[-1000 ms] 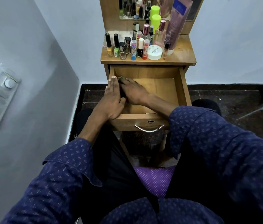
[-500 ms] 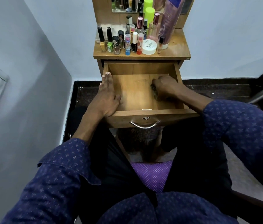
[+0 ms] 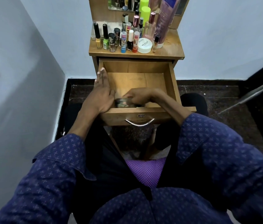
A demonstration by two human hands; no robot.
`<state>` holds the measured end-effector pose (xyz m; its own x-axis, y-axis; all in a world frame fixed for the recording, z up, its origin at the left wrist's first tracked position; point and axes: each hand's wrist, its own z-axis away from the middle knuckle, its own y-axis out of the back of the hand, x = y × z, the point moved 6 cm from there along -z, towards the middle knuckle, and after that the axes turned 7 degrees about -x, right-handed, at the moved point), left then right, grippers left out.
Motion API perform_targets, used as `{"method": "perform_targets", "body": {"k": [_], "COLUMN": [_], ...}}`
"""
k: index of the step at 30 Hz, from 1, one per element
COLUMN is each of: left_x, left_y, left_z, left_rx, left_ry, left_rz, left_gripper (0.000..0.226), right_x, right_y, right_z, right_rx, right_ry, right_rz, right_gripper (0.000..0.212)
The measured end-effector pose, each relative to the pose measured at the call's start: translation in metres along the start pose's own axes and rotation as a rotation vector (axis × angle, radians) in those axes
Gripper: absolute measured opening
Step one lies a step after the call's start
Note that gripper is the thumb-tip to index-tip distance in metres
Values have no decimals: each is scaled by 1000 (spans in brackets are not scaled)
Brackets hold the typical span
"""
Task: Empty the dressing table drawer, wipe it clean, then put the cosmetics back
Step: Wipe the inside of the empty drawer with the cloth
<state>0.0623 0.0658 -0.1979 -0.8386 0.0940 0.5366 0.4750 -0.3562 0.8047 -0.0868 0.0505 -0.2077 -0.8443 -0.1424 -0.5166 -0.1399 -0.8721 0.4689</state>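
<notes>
Drawer [image 3: 169, 81] stands pulled out below the table [image 3: 174, 49], left hand [image 3: 101, 96] flat on its nine-o'clock wall, right hand [image 3: 141, 96] gripping a blurred cloth [image 3: 122, 102]; hard scrubbing could jolt the twelve-o'clock cosmetics [image 3: 127, 39] over.

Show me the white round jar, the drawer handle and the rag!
white round jar [image 3: 144, 45]: head view, on its lid.
drawer handle [image 3: 139, 123]: head view, middle of the metal bar.
rag [image 3: 122, 102]: head view, blurred bunched part.
</notes>
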Motion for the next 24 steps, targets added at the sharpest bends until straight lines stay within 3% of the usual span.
{"method": "perform_targets", "body": {"k": [4,7,10,13,18,24], "left_x": [0,2,2,1,1,1], "left_y": [4,3,2,3,3,4], "left_z": [3,6,6,5,2,2], "left_rx": [26,11,9,8,17,9], "left_ry": [10,17,11,17,18,18], "left_rz": [23,24,2,0,10,14], "left_gripper": [77,77,77,77,78,79], "right_x": [-49,-35,27,91,94,41], "right_y": [-15,-11,11,37,35,51], "right_z": [-36,-19,8,42,39,27], "right_rx": [48,-48,-125,-160,-199,136], "right_ry": [96,48,-183,-485,-325,58], "right_rz": [-21,20,202,359,372,100], "right_gripper": [18,28,33,53,29,27]}}
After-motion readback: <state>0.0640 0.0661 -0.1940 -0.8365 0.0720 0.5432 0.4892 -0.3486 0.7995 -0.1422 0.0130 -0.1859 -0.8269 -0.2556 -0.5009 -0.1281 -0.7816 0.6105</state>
